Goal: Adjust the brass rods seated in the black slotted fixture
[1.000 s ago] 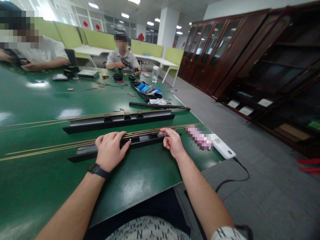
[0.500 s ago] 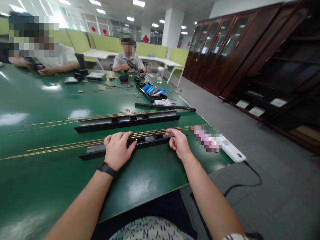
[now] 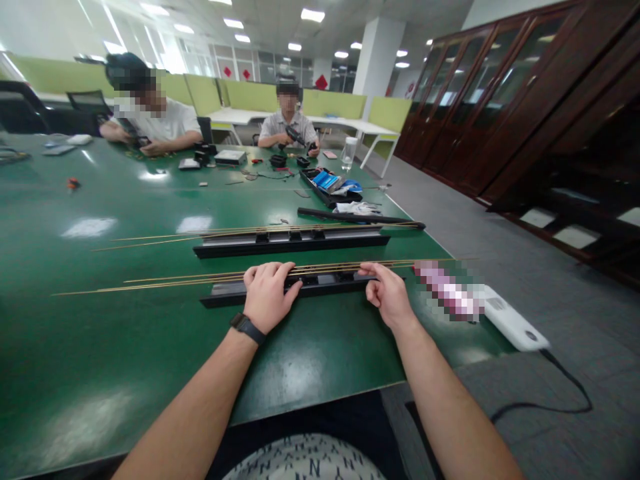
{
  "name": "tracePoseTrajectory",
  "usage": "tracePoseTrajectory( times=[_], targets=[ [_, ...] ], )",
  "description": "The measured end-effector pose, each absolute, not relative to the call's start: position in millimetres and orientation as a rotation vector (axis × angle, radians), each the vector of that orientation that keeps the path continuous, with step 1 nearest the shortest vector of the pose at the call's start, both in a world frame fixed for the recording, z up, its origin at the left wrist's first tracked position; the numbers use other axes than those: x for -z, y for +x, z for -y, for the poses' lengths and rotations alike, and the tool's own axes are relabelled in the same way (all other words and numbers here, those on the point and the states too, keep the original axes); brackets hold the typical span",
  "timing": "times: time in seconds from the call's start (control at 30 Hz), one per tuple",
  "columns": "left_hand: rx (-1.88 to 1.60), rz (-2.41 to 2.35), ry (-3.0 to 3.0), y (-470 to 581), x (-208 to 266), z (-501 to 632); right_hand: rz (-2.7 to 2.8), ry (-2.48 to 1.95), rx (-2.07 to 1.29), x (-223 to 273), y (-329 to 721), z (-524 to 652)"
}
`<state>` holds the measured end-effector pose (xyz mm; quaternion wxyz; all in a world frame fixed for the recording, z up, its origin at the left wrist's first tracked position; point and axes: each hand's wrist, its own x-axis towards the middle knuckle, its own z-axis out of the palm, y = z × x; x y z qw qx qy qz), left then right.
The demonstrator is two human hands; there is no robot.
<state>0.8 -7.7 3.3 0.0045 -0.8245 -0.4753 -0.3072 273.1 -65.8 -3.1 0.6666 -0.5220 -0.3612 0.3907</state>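
Observation:
My left hand (image 3: 270, 293), with a dark watch on the wrist, is bent over several thin gold-coloured rods (image 3: 175, 278) and the nearer black rail (image 3: 325, 287). Its fingers reach across the rods and its thumb sits on the near side. Farther right, my right hand (image 3: 387, 293) has the index finger at the same rods, the other fingers curled in. The rods lie lengthwise along the rail and stick out past both its ends. Beneath my left hand, part of the rail and rods is hidden.
A second black rail (image 3: 295, 245) with thin rods lies beyond. Behind it are a long black bar (image 3: 320, 214), white gloves (image 3: 357, 209) and a black tray (image 3: 320, 187) of blue packets. At right sits a white corded device (image 3: 515, 320). Two co-workers (image 3: 155, 123) handle parts across the table.
The view has turned left, so everything sits farther right in the picture. Both hands keep nearly the same places on the rods and rail.

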Motion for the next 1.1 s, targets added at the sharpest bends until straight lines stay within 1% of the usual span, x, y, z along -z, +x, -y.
tracePoseTrajectory(
  times=[0.2,0.53,0.8,1.1],
  targets=[
    [0.966,1.499,-2.59,0.9,-3.1,7.2,0.732,-1.164,-0.839,3.8,276.6,63.6],
    [0.975,1.496,-2.594,1.3,-5.6,8.5,0.827,-1.166,-0.914,-0.6,271.9,67.3],
    [1.005,1.489,-2.593,1.3,-5.3,8.6,0.715,-1.174,-0.816,1.4,277.8,63.8],
    [1.005,1.498,-2.572,2.4,-4.9,9.2,0.789,-1.179,-0.881,0.8,274.4,65.4]
  ],
)
